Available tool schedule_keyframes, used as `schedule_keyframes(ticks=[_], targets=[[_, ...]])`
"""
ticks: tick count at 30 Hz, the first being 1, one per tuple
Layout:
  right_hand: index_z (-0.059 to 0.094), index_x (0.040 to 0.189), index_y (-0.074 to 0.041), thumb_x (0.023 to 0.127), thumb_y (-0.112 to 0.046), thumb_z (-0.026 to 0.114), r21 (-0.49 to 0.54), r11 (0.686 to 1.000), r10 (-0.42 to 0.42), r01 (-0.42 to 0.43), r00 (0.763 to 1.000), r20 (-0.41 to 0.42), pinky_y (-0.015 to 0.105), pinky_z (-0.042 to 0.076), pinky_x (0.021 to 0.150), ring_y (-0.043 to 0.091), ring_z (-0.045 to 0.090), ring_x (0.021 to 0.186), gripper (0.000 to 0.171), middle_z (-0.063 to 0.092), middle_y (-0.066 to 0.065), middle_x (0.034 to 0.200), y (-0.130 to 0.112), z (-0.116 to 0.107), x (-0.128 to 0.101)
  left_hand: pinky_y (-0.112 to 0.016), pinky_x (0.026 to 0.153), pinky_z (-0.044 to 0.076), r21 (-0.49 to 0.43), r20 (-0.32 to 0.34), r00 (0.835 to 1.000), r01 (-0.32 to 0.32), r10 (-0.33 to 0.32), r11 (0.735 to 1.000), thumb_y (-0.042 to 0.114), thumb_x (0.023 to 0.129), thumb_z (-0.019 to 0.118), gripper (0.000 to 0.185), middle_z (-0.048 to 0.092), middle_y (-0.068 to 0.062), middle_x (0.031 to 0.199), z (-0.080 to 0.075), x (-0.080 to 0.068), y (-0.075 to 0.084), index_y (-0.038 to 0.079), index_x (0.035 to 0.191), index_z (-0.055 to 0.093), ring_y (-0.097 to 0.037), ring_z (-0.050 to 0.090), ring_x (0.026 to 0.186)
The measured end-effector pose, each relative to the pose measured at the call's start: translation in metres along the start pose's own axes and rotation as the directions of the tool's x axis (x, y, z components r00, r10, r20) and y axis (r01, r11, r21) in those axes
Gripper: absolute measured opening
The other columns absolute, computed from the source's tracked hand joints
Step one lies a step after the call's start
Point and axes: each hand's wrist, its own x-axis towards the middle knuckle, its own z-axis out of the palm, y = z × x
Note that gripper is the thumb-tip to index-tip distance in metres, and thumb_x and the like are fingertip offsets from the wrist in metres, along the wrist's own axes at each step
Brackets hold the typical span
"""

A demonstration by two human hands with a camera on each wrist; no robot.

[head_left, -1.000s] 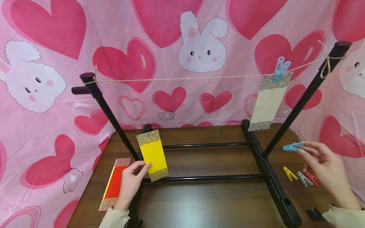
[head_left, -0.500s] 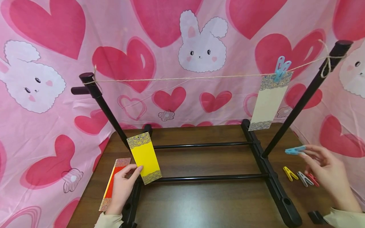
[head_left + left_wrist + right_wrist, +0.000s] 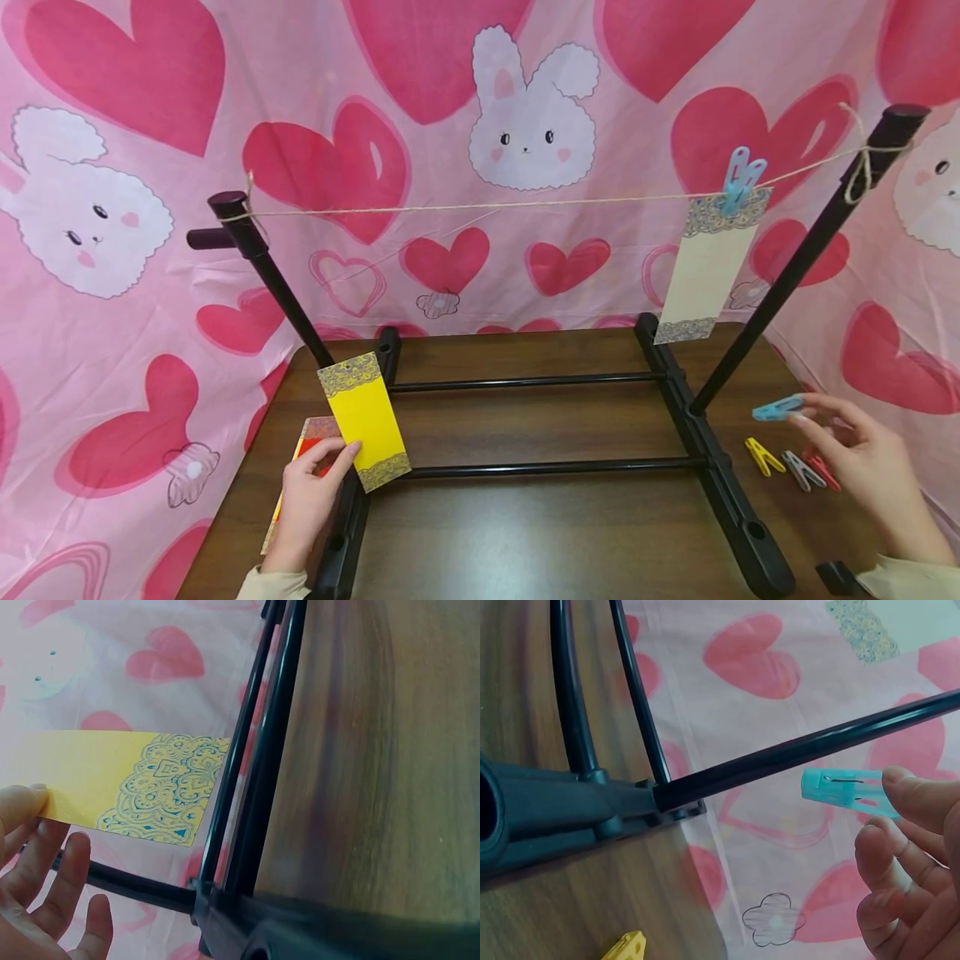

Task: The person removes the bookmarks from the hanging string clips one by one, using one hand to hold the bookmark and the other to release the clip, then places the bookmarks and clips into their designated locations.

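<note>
Between thumb and fingers, my left hand (image 3: 306,493) pinches a yellow card (image 3: 367,425) by its lower left edge. The card has patterned lace bands at both ends and a small hole at the top, and leans slightly left. Behind the hand, a red card (image 3: 311,442) on the table is partly covered. On the right, my right hand (image 3: 862,467) pinches a light blue clothespin (image 3: 778,407) by its handle end; its nose points left, as the right wrist view also shows. A cream card (image 3: 705,271) hangs from the string (image 3: 487,205) under another blue clothespin (image 3: 741,183).
A black frame holds the string between its left post (image 3: 277,279) and right post (image 3: 802,267). Yellow (image 3: 764,457), grey (image 3: 802,471) and red (image 3: 825,472) clothespins lie beside the right foot. Crossbars (image 3: 555,468) span the wooden table (image 3: 540,533). A pink heart-and-rabbit cloth (image 3: 450,100) stands behind.
My left hand has moved left and slightly down with the yellow card, covering more of the red card. My right hand has lowered slightly with the blue clothespin.
</note>
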Motion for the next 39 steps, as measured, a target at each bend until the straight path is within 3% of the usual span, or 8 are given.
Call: schedule_keyframes(ticks=[8,12,16,20,24,27,31,39], targets=[[0.069,0.114,-0.02,0.096,-0.014,0.076,-0.051,0.999,-0.003,0.002,1.0,-0.013,0.018,0.041,0.05,-0.008,0.056,0.064,0.02,0.057,-0.046,0.087,0.01,-0.002,-0.003,-0.013,0.073,0.053,-0.005,-0.011,0.999,-0.032,0.032,0.999,0.009,0.093,0.079,0.012,0.074,0.003,0.086,-0.007,-0.002,-0.005,0.0,0.102,0.079,-0.006,0.064,0.077],[0.068,0.115,-0.018,0.097,-0.014,0.075,-0.054,0.999,0.007,-0.007,1.0,0.001,0.017,0.043,0.051,-0.015,0.058,0.067,0.02,0.055,-0.049,0.089,0.012,-0.002,-0.004,-0.013,0.075,0.054,0.003,-0.014,1.0,-0.011,0.011,1.0,0.01,0.094,0.079,0.013,0.074,0.003,0.088,-0.01,-0.003,-0.006,0.0,0.102,0.079,-0.006,0.064,0.079],[0.067,0.113,-0.033,0.096,-0.012,0.076,-0.02,1.0,0.012,-0.012,1.0,0.009,0.018,0.041,0.049,-0.017,0.058,0.069,0.028,0.056,-0.049,0.09,0.014,-0.001,-0.004,-0.013,0.075,0.054,0.03,-0.028,0.999,0.02,-0.019,0.999,0.012,0.093,0.079,0.013,0.074,0.006,0.088,-0.013,-0.004,-0.007,0.001,0.101,0.079,-0.008,0.064,0.079],[0.061,0.111,-0.045,0.096,-0.009,0.075,0.033,0.999,0.008,-0.008,1.0,0.012,0.024,0.035,0.044,-0.007,0.054,0.058,0.042,0.059,-0.047,0.09,0.016,0.0,-0.004,-0.014,0.074,0.053,0.038,-0.032,0.999,0.014,-0.013,0.999,0.012,0.093,0.08,0.013,0.074,0.006,0.087,-0.017,-0.006,-0.009,0.001,0.1,0.079,-0.007,0.064,0.078],[0.057,0.11,-0.046,0.097,-0.007,0.074,0.071,0.997,0.03,-0.032,0.999,0.03,0.028,0.032,0.041,0.006,0.048,0.05,0.044,0.061,-0.042,0.088,0.018,0.001,-0.007,-0.019,0.046,0.046,0.024,-0.013,0.997,0.072,-0.072,0.997,0.019,0.095,0.079,0.019,0.072,0.0,0.083,-0.022,-0.009,-0.009,0.002,0.103,0.077,-0.01,0.055,0.05],[0.057,0.111,-0.044,0.097,-0.008,0.074,0.076,0.996,0.048,-0.051,0.998,0.036,0.029,0.032,0.041,0.007,0.048,0.05,0.043,0.062,-0.04,0.086,0.019,0.002,-0.009,-0.02,0.043,0.044,0.042,-0.023,0.995,0.097,-0.096,0.994,0.022,0.095,0.079,0.021,0.071,0.0,0.082,-0.025,-0.011,-0.01,0.002,0.103,0.077,-0.012,0.052,0.048],[0.058,0.112,-0.043,0.097,-0.006,0.073,0.093,0.994,0.052,-0.055,0.998,0.036,0.029,0.033,0.043,0.005,0.051,0.053,0.042,0.062,-0.04,0.088,0.021,0.002,-0.01,-0.013,0.067,0.052,0.076,-0.065,0.997,0.052,-0.047,0.996,0.015,0.094,0.079,0.016,0.073,0.006,0.083,-0.027,-0.012,-0.011,0.0,0.101,0.078,-0.01,0.063,0.072],[0.058,0.113,-0.041,0.096,0.003,0.07,0.179,0.982,0.046,-0.055,0.998,0.05,0.024,0.034,0.042,-0.003,0.055,0.054,0.048,0.064,-0.039,0.092,0.027,0.005,-0.012,-0.01,0.072,0.053,0.077,-0.092,0.995,0.048,-0.041,0.996,0.013,0.094,0.08,0.014,0.073,0.009,0.084,-0.032,-0.015,-0.016,0.002,0.101,0.079,-0.005,0.067,0.074]])
